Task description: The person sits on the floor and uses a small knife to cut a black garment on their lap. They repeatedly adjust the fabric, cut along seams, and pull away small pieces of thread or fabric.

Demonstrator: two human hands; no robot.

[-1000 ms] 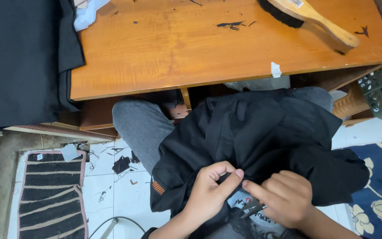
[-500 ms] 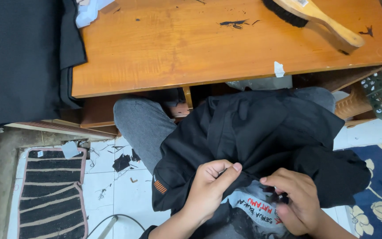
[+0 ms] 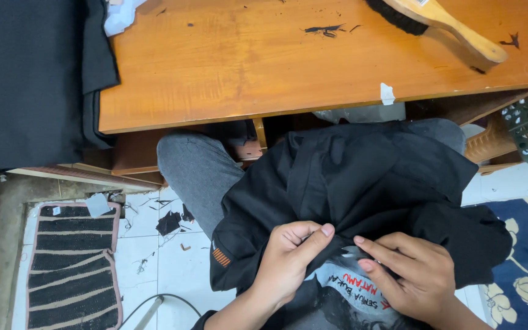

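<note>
The left hand (image 3: 288,260) is pinched shut on a fold of the black garment (image 3: 362,183), thumb pressed against the curled fingers. The right hand (image 3: 410,275) rests on the same cloth just beside it, fingers together and pressing down near a grey printed patch (image 3: 349,287). The garment lies bunched over the person's lap, covering the grey trousers (image 3: 197,171). Beyond, the wooden tabletop (image 3: 264,67) carries a wooden-handled brush (image 3: 441,24) and stacked black fabric (image 3: 25,79). A striped mat (image 3: 71,269) lies on the tiled floor (image 3: 160,263).
</note>
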